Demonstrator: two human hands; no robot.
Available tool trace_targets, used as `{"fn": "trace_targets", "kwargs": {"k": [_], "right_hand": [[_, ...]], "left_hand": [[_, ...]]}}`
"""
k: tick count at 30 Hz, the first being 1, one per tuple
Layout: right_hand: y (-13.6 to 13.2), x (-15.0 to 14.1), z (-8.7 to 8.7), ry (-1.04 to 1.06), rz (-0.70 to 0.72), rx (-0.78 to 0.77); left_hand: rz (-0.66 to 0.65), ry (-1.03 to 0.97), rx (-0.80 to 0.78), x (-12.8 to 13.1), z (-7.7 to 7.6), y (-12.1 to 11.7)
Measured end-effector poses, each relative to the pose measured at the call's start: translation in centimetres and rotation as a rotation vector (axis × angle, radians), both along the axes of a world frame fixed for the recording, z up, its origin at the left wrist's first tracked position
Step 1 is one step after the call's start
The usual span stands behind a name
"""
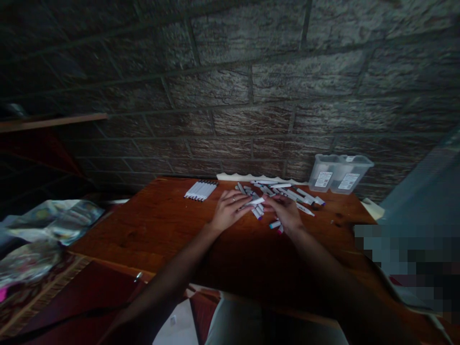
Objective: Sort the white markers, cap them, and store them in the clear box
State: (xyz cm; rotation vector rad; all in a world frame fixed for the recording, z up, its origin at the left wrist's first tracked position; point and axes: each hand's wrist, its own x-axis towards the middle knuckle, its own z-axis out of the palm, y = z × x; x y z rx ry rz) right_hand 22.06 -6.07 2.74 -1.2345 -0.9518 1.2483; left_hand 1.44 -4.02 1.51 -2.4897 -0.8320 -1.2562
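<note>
Between my two hands is a white marker [256,201], held level above the table. My left hand [228,209] has its fingers closed round the marker's left end, and a ring shows on one finger. The fingertips of my right hand [286,211] pinch the other end. Beneath and behind the hands lies a loose heap of white markers [293,195] with coloured caps, pointing in many directions. To the left, several markers with dark ends form a neat row [201,190], side by side.
Two clear plastic containers [339,175] with white labels stand at the table's back right. The wooden table [161,220] meets a brick wall [230,120]. Plastic bags [53,225] lie to the left, below a wooden shelf [53,122].
</note>
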Motion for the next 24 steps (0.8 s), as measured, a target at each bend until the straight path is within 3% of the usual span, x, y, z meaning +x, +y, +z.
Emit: {"fn": "trace_targets", "kwargs": {"k": [13, 18, 24], "right_hand": [[0.0, 0.1, -0.5, 0.0, 0.059, 0.043], [-0.1, 0.4, -0.2, -0.069, 0.107, 0.039], [-0.6, 0.3, 0.3, -0.147, 0.139, 0.066]], "left_hand": [[0.008, -0.044, -0.108, 0.1, -0.5, 0.6], [0.294, -0.149, -0.201, -2.9, -0.8, 2.2], [0.712, -0.035, -0.371, -6.3, -1.2, 3.1]]}}
